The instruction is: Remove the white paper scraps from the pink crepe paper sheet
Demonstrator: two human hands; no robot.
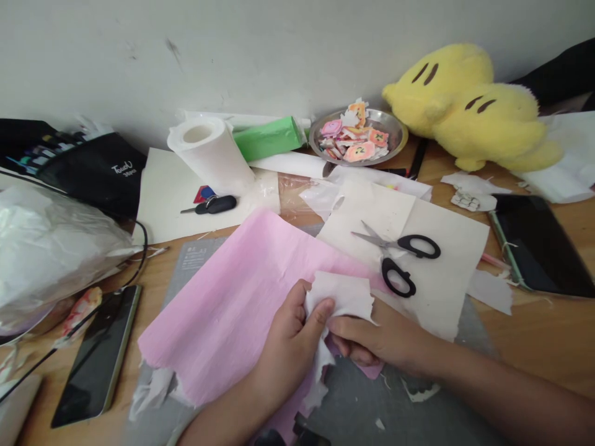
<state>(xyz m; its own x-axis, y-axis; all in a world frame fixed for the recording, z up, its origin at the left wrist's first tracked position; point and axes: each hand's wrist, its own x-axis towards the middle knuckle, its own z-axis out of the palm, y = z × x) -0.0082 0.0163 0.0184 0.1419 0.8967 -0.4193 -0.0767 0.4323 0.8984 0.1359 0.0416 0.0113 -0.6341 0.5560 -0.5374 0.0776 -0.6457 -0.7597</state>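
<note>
Between both hands is a torn-edged piece of white paper (341, 291), with ragged strips hanging below it. My left hand (292, 337) pinches its left side, the thumb lying on top. My right hand (372, 334) has its fingers curled in around the lower right part, close against the left thumb. Under the hands spreads a large pink sheet of paper (232, 291) with ragged white scraps along its lower edge. Black-handled scissors (395, 248) lie spread apart on white sheets (446, 248) just beyond my right hand.
At the back stand a white paper roll (209, 155), a green packet (269, 139), a metal bowl (397, 139) of painted cutouts and yellow plush toys (483, 118). A key (216, 204) lies left of centre. One phone (100, 353) is left, a dark-screened device (543, 241) right. A grey mat (385, 409) lies beneath.
</note>
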